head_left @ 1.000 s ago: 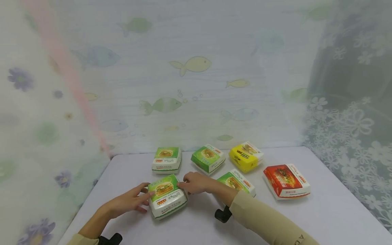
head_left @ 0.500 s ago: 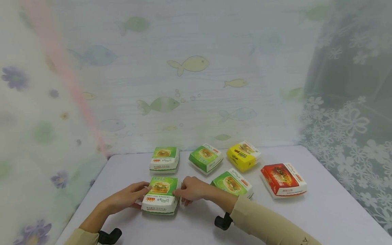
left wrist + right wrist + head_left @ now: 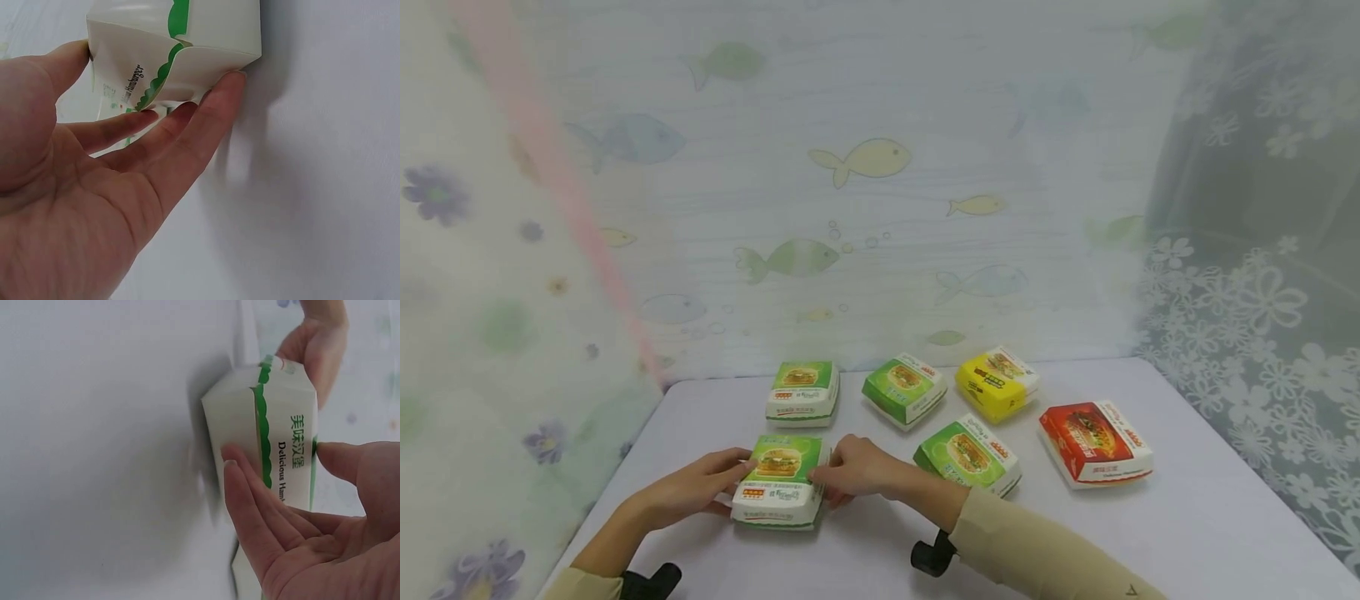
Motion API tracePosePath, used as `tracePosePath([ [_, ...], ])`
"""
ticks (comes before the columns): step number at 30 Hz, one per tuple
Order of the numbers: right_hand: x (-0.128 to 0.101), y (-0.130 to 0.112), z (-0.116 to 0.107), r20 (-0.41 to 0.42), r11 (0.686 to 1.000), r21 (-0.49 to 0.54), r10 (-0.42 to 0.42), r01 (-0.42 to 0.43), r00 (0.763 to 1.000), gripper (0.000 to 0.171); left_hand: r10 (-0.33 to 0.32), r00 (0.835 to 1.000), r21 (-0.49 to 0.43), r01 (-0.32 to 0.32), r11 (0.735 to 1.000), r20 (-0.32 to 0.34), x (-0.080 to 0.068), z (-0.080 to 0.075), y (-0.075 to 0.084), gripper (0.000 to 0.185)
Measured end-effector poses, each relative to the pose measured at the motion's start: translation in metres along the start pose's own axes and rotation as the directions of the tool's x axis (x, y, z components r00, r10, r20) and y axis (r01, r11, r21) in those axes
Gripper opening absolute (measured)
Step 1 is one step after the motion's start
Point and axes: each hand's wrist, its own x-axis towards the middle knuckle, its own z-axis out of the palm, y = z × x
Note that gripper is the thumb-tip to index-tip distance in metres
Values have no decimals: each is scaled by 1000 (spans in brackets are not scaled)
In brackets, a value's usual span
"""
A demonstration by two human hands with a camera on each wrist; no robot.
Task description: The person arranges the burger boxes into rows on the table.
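A green-and-white burger box [image 3: 778, 493] lies flat near the front left of the table in the head view, a burger printed on its lid. My left hand [image 3: 688, 493] holds its left side, thumb at the top edge and fingers along the lower side, as the left wrist view shows on the white box wall [image 3: 215, 28]. From the other side my right hand [image 3: 859, 471] grips the same box, thumb on the lid edge and fingers against the lettered side [image 3: 294, 456]. The box's far edge is partly hidden by the right hand.
Behind stand another green burger box [image 3: 802, 393], a green one turned askew [image 3: 905, 390] and a yellow one [image 3: 997, 383]. A further green box [image 3: 967, 454] sits beyond my right forearm, and a red one [image 3: 1096, 446] lies at right. Patterned curtains [image 3: 880, 217] surround the white table [image 3: 1045, 533].
Both hands have slid the held green box left and slightly toward me, turning it from slanted to nearly straight. The other boxes have stayed in place.
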Motion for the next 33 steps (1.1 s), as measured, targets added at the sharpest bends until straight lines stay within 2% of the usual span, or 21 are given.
tracePosePath([
  [7,3,-2,6,-8,1000,-10,3,-3,1000,30,-2,1000,-12,2,1000,8,-4,-6,-4,70],
  [13,5,1,7,-3,1000,-16,15,-15,1000,31,-29,999,-3,29,1000,-25,-5,-4,-9,72],
  [18,3,2,6,-6,999,-48,18,-18,1000,34,-35,999,10,36,999,-34,-8,-6,-6,73],
  [22,-2,-1,1,-21,991,-131,9,-12,1000,38,-26,993,94,37,995,-112,-16,-9,3,67],
  [26,-9,-4,-9,-12,980,-196,-22,19,1000,39,-6,975,214,55,975,-221,-22,-10,14,68],
  [29,-15,-6,-18,-2,965,-256,-56,53,998,37,33,963,296,50,954,-269,-24,-8,23,68],
  [33,-25,-8,-31,-4,931,-353,-104,96,995,39,119,946,399,12,917,-301,-26,-2,39,65],
])
